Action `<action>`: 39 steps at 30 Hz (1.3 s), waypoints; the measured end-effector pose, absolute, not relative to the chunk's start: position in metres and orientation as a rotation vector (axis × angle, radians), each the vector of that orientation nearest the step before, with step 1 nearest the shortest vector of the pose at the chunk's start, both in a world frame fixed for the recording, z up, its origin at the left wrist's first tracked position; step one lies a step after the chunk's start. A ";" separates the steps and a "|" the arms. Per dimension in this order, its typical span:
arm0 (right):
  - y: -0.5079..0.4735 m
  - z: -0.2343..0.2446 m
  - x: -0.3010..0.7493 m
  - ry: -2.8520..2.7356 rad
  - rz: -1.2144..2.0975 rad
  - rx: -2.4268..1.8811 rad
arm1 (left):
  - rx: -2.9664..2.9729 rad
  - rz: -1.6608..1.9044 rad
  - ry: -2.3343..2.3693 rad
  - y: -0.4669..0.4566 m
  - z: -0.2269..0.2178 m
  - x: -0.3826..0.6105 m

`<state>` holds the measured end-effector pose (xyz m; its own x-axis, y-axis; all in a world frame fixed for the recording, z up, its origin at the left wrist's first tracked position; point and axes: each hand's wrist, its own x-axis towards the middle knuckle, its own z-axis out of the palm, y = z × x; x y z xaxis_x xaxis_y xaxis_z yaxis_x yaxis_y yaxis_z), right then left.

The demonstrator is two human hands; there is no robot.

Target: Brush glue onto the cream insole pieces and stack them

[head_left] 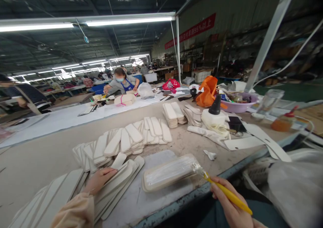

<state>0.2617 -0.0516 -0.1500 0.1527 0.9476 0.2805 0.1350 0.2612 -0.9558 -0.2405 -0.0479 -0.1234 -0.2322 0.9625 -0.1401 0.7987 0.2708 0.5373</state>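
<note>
Single head-worn view; faces forward, down across near workbench (pixel 35 157).

the left grip (pixel 100 179) hides parts of the strips (pixel 114 185) beneath; right of the right grip (pixel 228 198), a bag (pixel 295 184) is blurred.

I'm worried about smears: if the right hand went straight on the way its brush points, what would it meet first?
Probably the shiny-topped stack of strips, at its right end, just ahead of the yellow brush in the right hand. The bristles may already touch it; depth is unclear.
</note>
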 end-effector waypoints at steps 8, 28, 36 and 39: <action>-0.050 -0.153 0.262 -1.434 0.754 -1.072 | 1.690 0.495 2.090 -0.047 -0.128 -0.244; -0.053 -0.151 0.254 -1.512 0.638 -1.063 | 1.873 0.522 1.997 -0.050 -0.129 -0.259; -0.052 -0.152 0.253 -1.539 0.618 -1.088 | 1.964 0.487 2.006 -0.051 -0.132 -0.263; -0.052 -0.153 0.254 -1.528 0.628 -1.092 | 1.937 0.493 2.014 -0.051 -0.129 -0.259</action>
<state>0.2539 -0.0519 -0.1531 0.0271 0.8858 0.4632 0.3042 0.4341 -0.8480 -0.2589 -0.0513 -0.1294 -0.0433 0.9989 0.0194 0.8949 0.0301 0.4453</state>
